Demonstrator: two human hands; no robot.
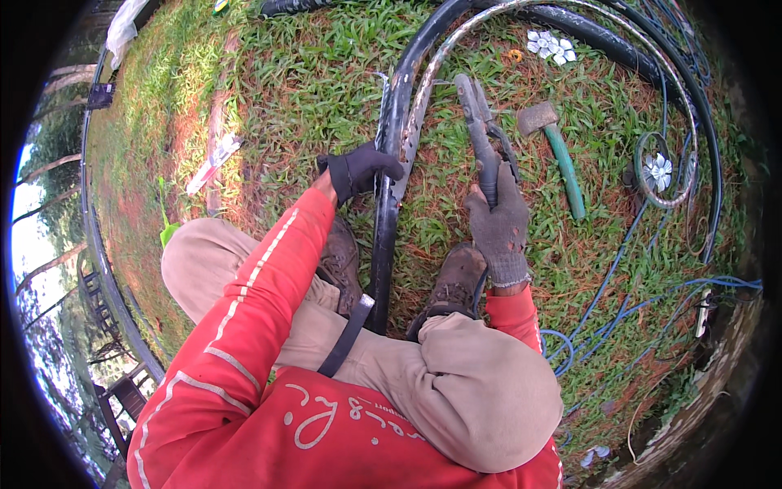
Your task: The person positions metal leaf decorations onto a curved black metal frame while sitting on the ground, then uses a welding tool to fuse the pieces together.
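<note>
On the green grass (285, 106), a black curved metal tube (384, 236) runs forward between two brown boots (456, 277), then arcs right. The black-gloved left hand (354, 173) has its fingers (391, 167) around it. Just right of the tube, the grey-gloved right hand (498, 226) holds long grey metal pliers (479, 134). Right of these lies a green-handled hammer (564, 167), and ahead of it, clustered silver flowers (552, 46). Further right, a single silver flower (657, 172) lies within a round metal ring (639, 156). Left of the left hand lies a flat white package (213, 163).
</note>
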